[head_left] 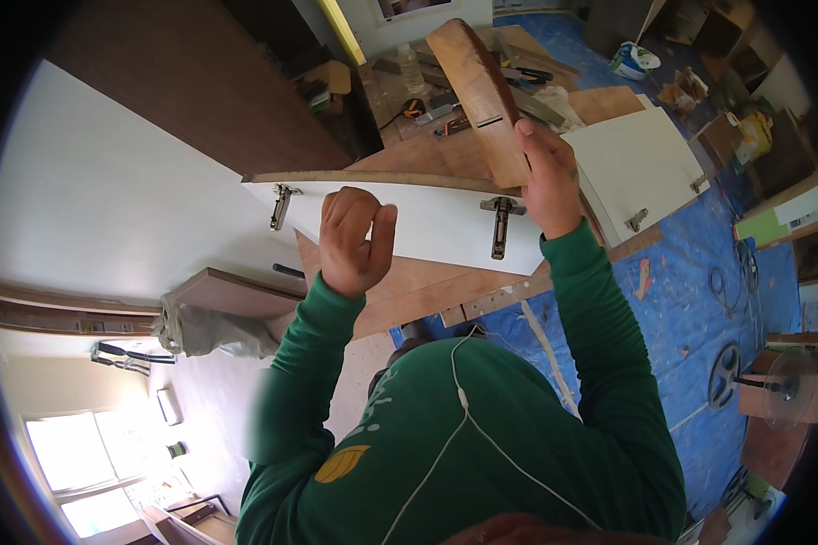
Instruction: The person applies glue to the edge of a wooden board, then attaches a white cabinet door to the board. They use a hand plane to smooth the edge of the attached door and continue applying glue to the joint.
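My right hand (551, 177) grips a wooden hand plane (482, 86) near one end. The plane is raised and tilted, and a dark slit shows across its pale face. Below it is a white cabinet door (427, 218) with a bare wooden edge, turned towards me. Two metal hinges are fixed to the door, one left (283, 207) and one right (501, 225). My left hand (354, 241) is in front of the door, between the hinges, fingers curled in and thumb apart. What those fingers hold, if anything, is hidden; whether they touch the door I cannot tell.
A second white door (632, 168) with hinges lies to the right. Beyond are a clear bottle (411, 71), an orange and black tape measure (414, 108) and several tools. A blue sheet (673, 300) covers the floor. A plastic-wrapped board (214, 322) stands at left.
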The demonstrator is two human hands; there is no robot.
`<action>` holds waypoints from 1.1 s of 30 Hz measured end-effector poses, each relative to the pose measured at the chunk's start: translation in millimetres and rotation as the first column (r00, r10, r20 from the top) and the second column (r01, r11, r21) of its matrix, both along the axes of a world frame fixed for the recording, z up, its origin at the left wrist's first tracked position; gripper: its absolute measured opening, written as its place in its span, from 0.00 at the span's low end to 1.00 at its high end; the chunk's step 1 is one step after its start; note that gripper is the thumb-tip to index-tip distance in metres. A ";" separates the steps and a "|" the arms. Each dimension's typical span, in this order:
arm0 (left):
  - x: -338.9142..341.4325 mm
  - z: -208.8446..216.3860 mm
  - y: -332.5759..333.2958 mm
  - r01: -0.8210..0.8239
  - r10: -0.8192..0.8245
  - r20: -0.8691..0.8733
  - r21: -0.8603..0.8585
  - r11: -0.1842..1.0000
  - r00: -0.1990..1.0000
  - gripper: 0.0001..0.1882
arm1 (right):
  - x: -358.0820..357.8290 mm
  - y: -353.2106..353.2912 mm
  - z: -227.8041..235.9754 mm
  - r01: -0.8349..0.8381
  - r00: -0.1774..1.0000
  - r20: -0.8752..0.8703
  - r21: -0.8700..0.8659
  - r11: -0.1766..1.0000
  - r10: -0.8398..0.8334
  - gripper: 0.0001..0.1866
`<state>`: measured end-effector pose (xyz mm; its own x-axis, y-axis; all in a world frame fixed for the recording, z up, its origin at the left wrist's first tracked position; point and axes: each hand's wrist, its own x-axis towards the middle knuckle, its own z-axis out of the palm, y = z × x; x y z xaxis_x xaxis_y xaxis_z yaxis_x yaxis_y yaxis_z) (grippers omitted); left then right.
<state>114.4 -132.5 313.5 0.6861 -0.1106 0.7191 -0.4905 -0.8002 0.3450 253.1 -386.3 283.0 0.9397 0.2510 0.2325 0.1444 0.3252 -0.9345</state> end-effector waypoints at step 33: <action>-14.4 -39.2 102.0 -0.513 0.646 -0.135 0.497 0.700 0.752 0.33 | -29.8 -0.2 24.8 -0.067 0.994 -0.073 0.119 0.991 0.076 0.23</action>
<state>100.0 -30.5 274.3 0.8708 0.1469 0.4691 0.1848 -0.9821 -0.0353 223.3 -386.5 307.9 0.9366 0.2934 0.1915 0.0460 0.4388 -0.8974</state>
